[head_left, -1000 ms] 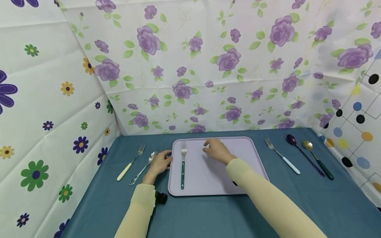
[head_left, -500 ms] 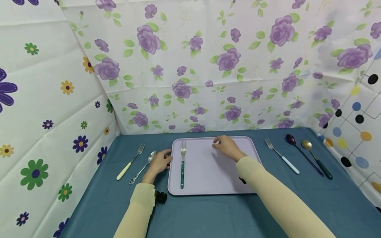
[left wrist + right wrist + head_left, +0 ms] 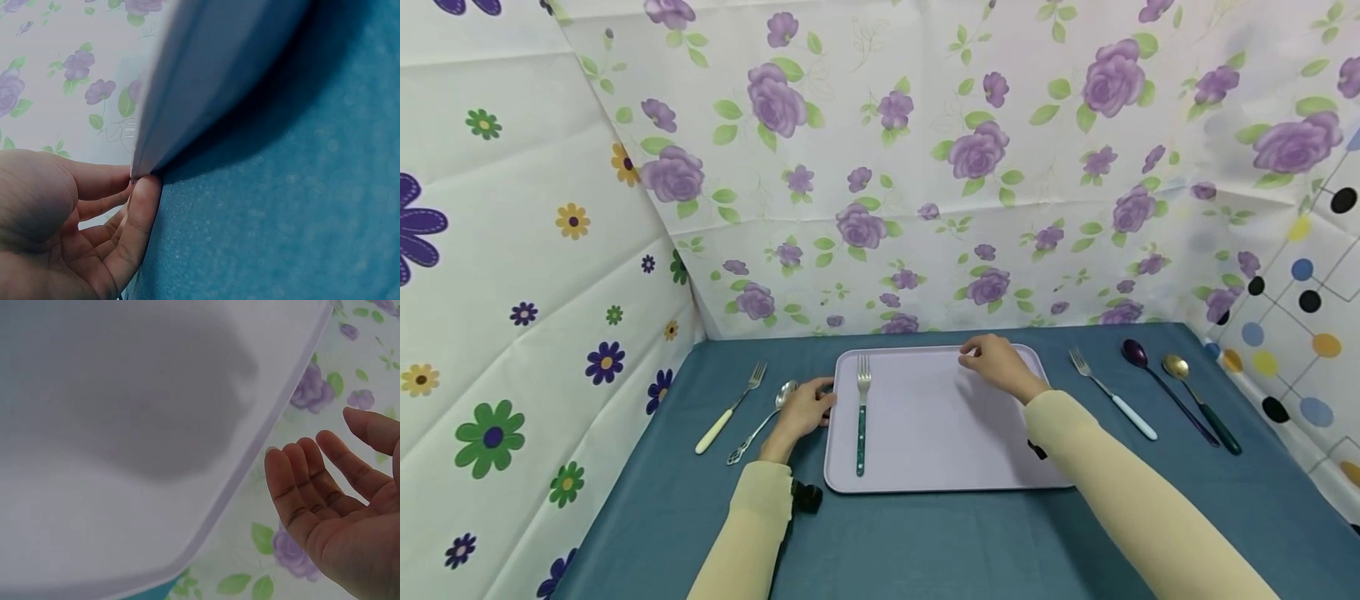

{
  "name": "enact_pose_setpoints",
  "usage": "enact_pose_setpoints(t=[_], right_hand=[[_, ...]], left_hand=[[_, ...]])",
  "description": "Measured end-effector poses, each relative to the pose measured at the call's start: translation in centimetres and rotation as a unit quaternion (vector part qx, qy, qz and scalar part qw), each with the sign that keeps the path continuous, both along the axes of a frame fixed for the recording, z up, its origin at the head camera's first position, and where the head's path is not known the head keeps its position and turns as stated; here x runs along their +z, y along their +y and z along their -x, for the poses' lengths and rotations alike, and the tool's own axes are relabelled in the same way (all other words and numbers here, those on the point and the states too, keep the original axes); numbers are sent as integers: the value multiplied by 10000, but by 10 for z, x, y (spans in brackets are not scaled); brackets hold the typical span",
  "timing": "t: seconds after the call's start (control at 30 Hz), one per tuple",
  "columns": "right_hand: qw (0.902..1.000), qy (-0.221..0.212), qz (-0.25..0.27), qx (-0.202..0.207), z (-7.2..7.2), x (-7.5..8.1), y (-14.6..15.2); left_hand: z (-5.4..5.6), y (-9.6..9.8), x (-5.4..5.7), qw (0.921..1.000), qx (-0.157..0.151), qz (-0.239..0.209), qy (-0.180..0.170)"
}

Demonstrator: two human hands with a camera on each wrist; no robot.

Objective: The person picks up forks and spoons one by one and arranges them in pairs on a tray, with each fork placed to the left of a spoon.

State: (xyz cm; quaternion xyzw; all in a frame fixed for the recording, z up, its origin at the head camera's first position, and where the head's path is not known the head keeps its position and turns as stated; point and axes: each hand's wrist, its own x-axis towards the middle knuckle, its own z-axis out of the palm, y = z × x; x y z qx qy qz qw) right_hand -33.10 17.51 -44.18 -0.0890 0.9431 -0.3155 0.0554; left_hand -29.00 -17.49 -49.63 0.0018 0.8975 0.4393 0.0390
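A pale lilac rectangular tray (image 3: pixel 925 450) lies on the teal cloth. A fork with a dark green handle (image 3: pixel 861 417) lies lengthwise along the tray's left side, tines pointing away from me. My left hand (image 3: pixel 805 408) grips the tray's left rim; the left wrist view has the thumb and fingertips (image 3: pixel 145 190) meeting there. Over the far right part of the tray hovers my right hand (image 3: pixel 1000 367), its fingers loosely bent and holding nothing. In the right wrist view that hand (image 3: pixel 337 500) is apart from the tray's edge (image 3: pixel 237 481), and its shadow falls on the tray.
Left of the tray lie a cream-handled fork (image 3: pixel 730 408) and an ornate silver spoon (image 3: pixel 758 433), partly behind my left hand. On the right lie a white-handled fork (image 3: pixel 1112 396), a dark purple spoon (image 3: pixel 1168 392) and a gold spoon with a green handle (image 3: pixel 1202 406). Flowered sheets (image 3: pixel 925 250) hang behind.
My right hand has drifted rightward above the tray, from near its middle to its far right part. The left hand stays at the left rim, and the tray and fork stay put.
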Motion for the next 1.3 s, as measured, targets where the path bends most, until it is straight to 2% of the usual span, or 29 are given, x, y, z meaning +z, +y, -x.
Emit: enact_pose_setpoints(t=[0.5,0.87,1.1,1.3], right_hand=[[9999,32,103,12,0,9,39],[10000,71,-55,35,-4,9,77],[9998,-21,-196,-103,-6,17,98],[9996,100,-256,-91,-9,21,114]], left_hand=[[-2,-2,1,10000,-13,16,22],[1,-1,-2,10000,-17,-24,19],[2,0,-1,9999,-47,-126,18],[1,0,-1,9999,-35,-122,39]])
